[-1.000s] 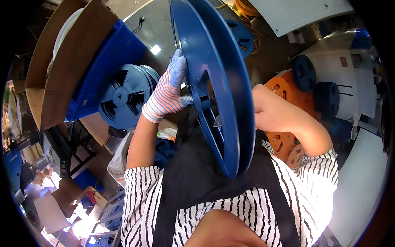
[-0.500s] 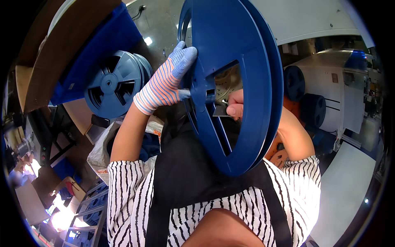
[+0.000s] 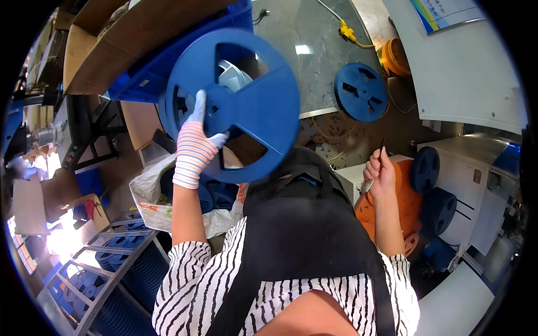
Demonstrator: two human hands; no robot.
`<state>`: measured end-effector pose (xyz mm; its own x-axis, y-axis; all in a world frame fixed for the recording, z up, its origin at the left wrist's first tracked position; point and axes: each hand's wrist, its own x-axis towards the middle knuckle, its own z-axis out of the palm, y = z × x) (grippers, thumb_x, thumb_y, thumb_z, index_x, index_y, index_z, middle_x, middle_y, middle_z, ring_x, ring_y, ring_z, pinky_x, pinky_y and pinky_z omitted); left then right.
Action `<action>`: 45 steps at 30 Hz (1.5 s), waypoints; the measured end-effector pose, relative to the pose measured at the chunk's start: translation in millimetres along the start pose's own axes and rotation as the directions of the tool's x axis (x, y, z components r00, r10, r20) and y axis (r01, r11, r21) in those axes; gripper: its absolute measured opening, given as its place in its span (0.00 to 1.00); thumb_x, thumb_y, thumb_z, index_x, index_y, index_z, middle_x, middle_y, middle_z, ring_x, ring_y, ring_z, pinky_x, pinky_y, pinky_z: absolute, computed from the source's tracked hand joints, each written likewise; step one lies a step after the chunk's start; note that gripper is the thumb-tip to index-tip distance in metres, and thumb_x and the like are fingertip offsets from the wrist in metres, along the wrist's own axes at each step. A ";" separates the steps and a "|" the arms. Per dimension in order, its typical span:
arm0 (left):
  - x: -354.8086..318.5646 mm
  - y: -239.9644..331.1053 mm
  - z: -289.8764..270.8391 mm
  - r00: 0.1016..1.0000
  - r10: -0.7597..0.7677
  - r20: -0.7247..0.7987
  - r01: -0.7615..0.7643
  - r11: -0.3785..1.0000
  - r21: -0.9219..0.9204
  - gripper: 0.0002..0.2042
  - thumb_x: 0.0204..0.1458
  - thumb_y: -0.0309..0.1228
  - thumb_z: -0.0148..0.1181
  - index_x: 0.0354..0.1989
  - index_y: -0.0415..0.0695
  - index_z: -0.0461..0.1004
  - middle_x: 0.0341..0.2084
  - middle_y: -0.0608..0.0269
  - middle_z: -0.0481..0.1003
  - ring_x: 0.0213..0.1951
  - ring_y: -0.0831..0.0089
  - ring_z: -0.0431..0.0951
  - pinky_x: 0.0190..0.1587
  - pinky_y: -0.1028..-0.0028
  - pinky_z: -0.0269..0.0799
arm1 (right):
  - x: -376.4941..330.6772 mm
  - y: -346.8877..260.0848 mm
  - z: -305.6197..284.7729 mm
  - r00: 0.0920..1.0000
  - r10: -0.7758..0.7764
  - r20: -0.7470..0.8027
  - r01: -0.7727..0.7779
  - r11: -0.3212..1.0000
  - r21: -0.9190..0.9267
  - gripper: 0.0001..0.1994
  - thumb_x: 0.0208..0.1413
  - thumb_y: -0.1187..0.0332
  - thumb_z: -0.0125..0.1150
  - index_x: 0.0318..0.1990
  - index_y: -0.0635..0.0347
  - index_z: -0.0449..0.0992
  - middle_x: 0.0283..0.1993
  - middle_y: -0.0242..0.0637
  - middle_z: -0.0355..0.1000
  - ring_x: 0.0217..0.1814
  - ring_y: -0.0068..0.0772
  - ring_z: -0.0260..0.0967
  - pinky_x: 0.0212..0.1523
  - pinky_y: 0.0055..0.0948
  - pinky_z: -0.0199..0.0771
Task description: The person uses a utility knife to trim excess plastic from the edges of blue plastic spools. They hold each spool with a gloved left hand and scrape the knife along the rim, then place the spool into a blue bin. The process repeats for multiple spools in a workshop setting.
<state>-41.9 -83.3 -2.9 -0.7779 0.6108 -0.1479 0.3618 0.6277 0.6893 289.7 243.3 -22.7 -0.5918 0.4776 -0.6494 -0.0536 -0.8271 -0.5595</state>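
My left hand [image 3: 194,151], in a striped knit glove, grips a large blue plastic reel [image 3: 263,120] near its hub. The reel is held up at the left, its round face with wide cutouts turned toward me, in front of the blue crate [image 3: 147,70]. My bare right hand [image 3: 381,175] is apart from the reel, at the right, beside the orange reels [image 3: 404,193]. Its fingers close on a thin small knife [image 3: 366,187]; a dark tip shows above the fingers and a pale end below, the middle being hidden in the grip.
Another blue reel [image 3: 364,101] lies at the edge of the grey metal tabletop [image 3: 305,73], where blue scraps are scattered. A yellow cable connector [image 3: 347,31] lies farther back. A white sack [image 3: 150,204] holds reels below my left hand. A metal rack [image 3: 115,277] with stacked reels stands lower left.
The reel has moved left and away from me, its face turned more toward me. My right hand has come out of the reel's cutout and moved right with the knife.
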 end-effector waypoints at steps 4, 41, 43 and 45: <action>34.0 -106.3 18.9 0.887 -0.459 -0.054 0.450 0.829 0.333 0.55 0.43 0.38 0.75 0.78 0.54 0.42 0.59 0.39 0.71 0.57 0.45 0.75 0.60 0.61 0.72 | 21.0 35.1 -23.5 0.977 0.122 -0.174 -0.117 0.992 0.041 0.17 0.72 0.53 0.48 0.32 0.52 0.70 0.18 0.24 0.62 0.15 0.20 0.56 0.17 0.23 0.57; 33.4 15.5 292.8 0.947 0.020 0.321 -0.142 0.922 0.360 0.39 0.52 0.39 0.65 0.71 0.36 0.58 0.66 0.40 0.63 0.68 0.40 0.59 0.71 0.51 0.51 | 360.9 -21.1 -284.5 0.663 -0.403 -0.631 0.392 0.905 -0.165 0.13 0.50 0.77 0.71 0.41 0.54 0.74 0.34 0.27 0.74 0.30 0.19 0.69 0.27 0.20 0.64; 64.0 31.2 316.0 0.929 0.111 0.353 -0.208 0.945 0.251 0.37 0.53 0.37 0.64 0.70 0.37 0.59 0.66 0.41 0.64 0.68 0.41 0.60 0.71 0.53 0.53 | 321.8 -23.3 -239.4 0.659 -0.474 -0.584 0.447 0.871 -0.203 0.12 0.50 0.79 0.71 0.39 0.56 0.74 0.31 0.27 0.73 0.27 0.18 0.67 0.26 0.19 0.64; 99.5 56.8 345.3 0.923 0.119 0.366 -0.165 0.982 0.095 0.35 0.55 0.38 0.64 0.70 0.38 0.59 0.65 0.42 0.65 0.69 0.43 0.60 0.71 0.55 0.53 | 280.0 -28.5 -189.5 0.621 -0.555 -0.553 0.508 0.823 -0.256 0.11 0.50 0.80 0.70 0.37 0.58 0.75 0.29 0.26 0.72 0.26 0.17 0.67 0.26 0.18 0.66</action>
<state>78.8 179.8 -223.4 -0.4866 0.8153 -0.3139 0.5319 0.5615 0.6339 278.0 456.8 -286.2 0.1073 0.9198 -0.3773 -0.1387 -0.3620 -0.9218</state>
